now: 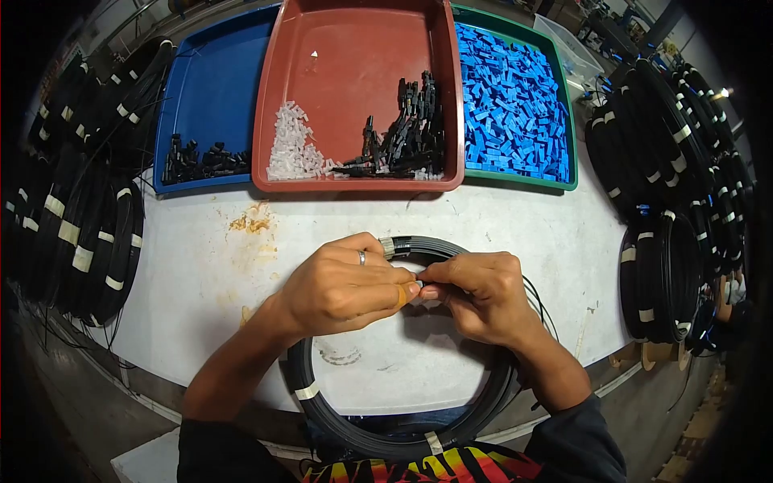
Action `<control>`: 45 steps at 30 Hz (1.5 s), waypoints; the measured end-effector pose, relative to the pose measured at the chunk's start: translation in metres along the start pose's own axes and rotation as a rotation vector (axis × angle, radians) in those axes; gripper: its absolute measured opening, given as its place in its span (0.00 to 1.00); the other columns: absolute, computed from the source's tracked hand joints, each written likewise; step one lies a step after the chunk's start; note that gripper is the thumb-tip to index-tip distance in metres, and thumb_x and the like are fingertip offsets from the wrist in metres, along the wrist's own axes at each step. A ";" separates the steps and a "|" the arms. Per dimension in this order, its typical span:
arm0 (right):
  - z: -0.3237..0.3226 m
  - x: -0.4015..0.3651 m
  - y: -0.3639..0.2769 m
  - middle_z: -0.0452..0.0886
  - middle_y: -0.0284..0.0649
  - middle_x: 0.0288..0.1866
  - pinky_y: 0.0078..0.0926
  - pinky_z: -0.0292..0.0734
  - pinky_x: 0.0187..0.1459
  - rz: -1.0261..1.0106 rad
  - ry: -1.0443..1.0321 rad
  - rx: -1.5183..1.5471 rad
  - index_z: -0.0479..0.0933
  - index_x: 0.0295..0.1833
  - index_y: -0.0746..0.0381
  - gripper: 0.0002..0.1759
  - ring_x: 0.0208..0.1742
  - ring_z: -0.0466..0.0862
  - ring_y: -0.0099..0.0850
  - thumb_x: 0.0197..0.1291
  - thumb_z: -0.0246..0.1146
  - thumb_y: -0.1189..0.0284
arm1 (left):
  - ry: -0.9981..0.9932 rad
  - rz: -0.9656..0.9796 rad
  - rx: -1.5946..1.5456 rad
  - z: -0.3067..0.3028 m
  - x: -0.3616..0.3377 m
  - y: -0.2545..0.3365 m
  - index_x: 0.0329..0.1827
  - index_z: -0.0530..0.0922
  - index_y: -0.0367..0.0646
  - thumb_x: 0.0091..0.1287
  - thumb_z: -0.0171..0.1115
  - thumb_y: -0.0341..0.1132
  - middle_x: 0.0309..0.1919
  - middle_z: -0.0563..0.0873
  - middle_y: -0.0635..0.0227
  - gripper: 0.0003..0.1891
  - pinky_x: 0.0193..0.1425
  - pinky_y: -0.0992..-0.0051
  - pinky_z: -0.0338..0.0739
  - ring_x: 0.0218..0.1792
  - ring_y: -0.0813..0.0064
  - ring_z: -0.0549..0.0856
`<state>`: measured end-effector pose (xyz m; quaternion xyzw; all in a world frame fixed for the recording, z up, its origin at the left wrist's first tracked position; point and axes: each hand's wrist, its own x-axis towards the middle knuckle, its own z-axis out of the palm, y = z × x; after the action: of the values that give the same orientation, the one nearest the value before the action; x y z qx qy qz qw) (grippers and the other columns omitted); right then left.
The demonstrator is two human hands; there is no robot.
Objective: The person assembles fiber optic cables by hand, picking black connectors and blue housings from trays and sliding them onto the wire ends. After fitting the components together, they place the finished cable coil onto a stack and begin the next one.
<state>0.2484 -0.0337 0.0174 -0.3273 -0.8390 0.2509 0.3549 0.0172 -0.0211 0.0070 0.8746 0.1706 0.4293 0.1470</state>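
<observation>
Pinching together over the middle of the table (pixel 499 225), the left hand (pixel 342 286) and right hand (pixel 479 294) both clamp their fingertips on a small piece (pixel 419 283). It is pale and mostly hidden, so its shape cannot be told. Under the hands lies a coil of cable (pixel 362 435), its far arc beneath the knuckles and its near arc hanging past the table's front edge against the person's body.

That overhang looks like the main risk: a tug on the coil could slide it off the edge. The small piece could also slip from so fine a grip and drop into the coil's middle or roll away. Thin loose strands by the right wrist could snag a sleeve.

Room is tight at the sides, where stacks of coils stand left (pixel 80 233) and right (pixel 668 274). Ahead, bare table lies between the hands and the red tray (pixel 354 185), which sits between a blue tray (pixel 209 97) and a green tray (pixel 523 183).
</observation>
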 end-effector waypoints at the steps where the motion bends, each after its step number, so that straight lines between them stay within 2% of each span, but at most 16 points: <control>1: 0.001 0.000 0.001 0.86 0.43 0.29 0.33 0.81 0.31 0.020 -0.008 0.039 0.85 0.41 0.65 0.11 0.28 0.87 0.40 0.51 0.76 0.79 | -0.003 0.015 0.010 0.000 0.001 0.000 0.32 0.88 0.41 0.56 0.80 0.25 0.31 0.93 0.65 0.06 0.32 0.76 0.77 0.28 0.77 0.89; 7: 0.001 0.005 -0.004 0.85 0.41 0.26 0.34 0.80 0.29 -0.062 0.093 -0.055 0.85 0.41 0.64 0.11 0.25 0.86 0.39 0.50 0.74 0.80 | 0.077 -0.053 -0.019 0.002 -0.003 -0.003 0.32 0.88 0.42 0.56 0.80 0.24 0.31 0.93 0.64 0.06 0.33 0.75 0.77 0.29 0.76 0.90; 10: 0.002 0.001 -0.003 0.85 0.42 0.27 0.34 0.80 0.29 -0.074 0.059 -0.099 0.85 0.42 0.64 0.12 0.25 0.86 0.39 0.50 0.74 0.81 | 0.018 -0.007 0.006 -0.002 0.000 0.001 0.32 0.88 0.41 0.56 0.80 0.24 0.31 0.93 0.64 0.06 0.34 0.75 0.77 0.29 0.75 0.90; 14: 0.002 0.002 -0.002 0.84 0.41 0.26 0.34 0.80 0.28 -0.057 0.034 -0.076 0.85 0.42 0.63 0.12 0.26 0.86 0.39 0.49 0.74 0.82 | 0.032 -0.001 0.019 0.001 -0.001 0.000 0.32 0.88 0.41 0.56 0.80 0.25 0.31 0.93 0.64 0.06 0.34 0.75 0.77 0.29 0.74 0.90; 16: 0.006 0.005 -0.006 0.83 0.40 0.24 0.34 0.79 0.28 -0.026 0.162 -0.002 0.85 0.41 0.63 0.10 0.25 0.85 0.38 0.50 0.73 0.81 | 0.065 -0.048 -0.003 0.000 -0.003 -0.001 0.32 0.87 0.40 0.57 0.78 0.27 0.35 0.93 0.67 0.05 0.36 0.74 0.78 0.31 0.77 0.89; 22: 0.001 0.002 -0.001 0.85 0.41 0.27 0.34 0.80 0.28 -0.075 0.064 -0.039 0.85 0.41 0.63 0.12 0.26 0.86 0.39 0.48 0.74 0.82 | 0.028 -0.002 0.022 0.000 -0.001 0.001 0.31 0.87 0.40 0.58 0.78 0.27 0.34 0.93 0.67 0.05 0.36 0.74 0.78 0.30 0.77 0.89; 25: 0.002 0.001 0.001 0.85 0.41 0.27 0.34 0.79 0.28 -0.067 0.061 -0.042 0.85 0.42 0.64 0.15 0.27 0.86 0.39 0.46 0.73 0.82 | 0.036 -0.013 0.004 0.000 -0.001 0.001 0.32 0.88 0.40 0.58 0.78 0.26 0.33 0.93 0.67 0.05 0.36 0.75 0.78 0.30 0.77 0.89; 31: 0.002 0.004 -0.001 0.84 0.40 0.26 0.34 0.79 0.27 -0.083 0.090 -0.097 0.85 0.41 0.63 0.12 0.26 0.86 0.38 0.48 0.74 0.80 | 0.063 -0.062 -0.025 0.001 -0.003 0.000 0.33 0.88 0.40 0.57 0.78 0.26 0.33 0.93 0.67 0.05 0.36 0.75 0.78 0.31 0.77 0.89; 34: -0.001 0.002 0.001 0.84 0.40 0.26 0.34 0.79 0.27 -0.130 0.050 -0.141 0.84 0.41 0.63 0.12 0.26 0.86 0.38 0.48 0.75 0.79 | 0.033 -0.007 0.025 0.001 -0.001 0.001 0.32 0.88 0.41 0.57 0.78 0.26 0.34 0.93 0.67 0.05 0.36 0.74 0.78 0.31 0.77 0.89; 41: 0.002 0.005 -0.003 0.83 0.41 0.27 0.36 0.79 0.27 -0.080 0.057 -0.101 0.84 0.42 0.62 0.14 0.27 0.86 0.39 0.46 0.73 0.81 | 0.078 -0.036 0.017 -0.001 -0.001 0.000 0.32 0.88 0.40 0.57 0.77 0.25 0.34 0.93 0.67 0.04 0.36 0.73 0.78 0.31 0.76 0.89; 43: 0.002 0.006 -0.004 0.84 0.39 0.25 0.30 0.78 0.26 -0.107 0.095 -0.117 0.84 0.41 0.64 0.15 0.25 0.87 0.36 0.45 0.74 0.85 | 0.080 -0.059 0.005 0.000 -0.002 -0.001 0.32 0.88 0.40 0.57 0.77 0.25 0.34 0.93 0.67 0.04 0.36 0.74 0.78 0.30 0.76 0.88; 45: 0.000 0.004 -0.002 0.84 0.40 0.25 0.30 0.78 0.26 -0.109 0.084 -0.124 0.84 0.41 0.64 0.15 0.25 0.87 0.36 0.45 0.74 0.85 | 0.075 -0.038 0.014 0.001 -0.002 0.000 0.32 0.88 0.40 0.57 0.77 0.25 0.34 0.93 0.67 0.04 0.36 0.74 0.78 0.30 0.77 0.88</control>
<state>0.2453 -0.0319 0.0201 -0.3126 -0.8539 0.1651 0.3820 0.0172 -0.0216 0.0047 0.8554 0.1956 0.4579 0.1425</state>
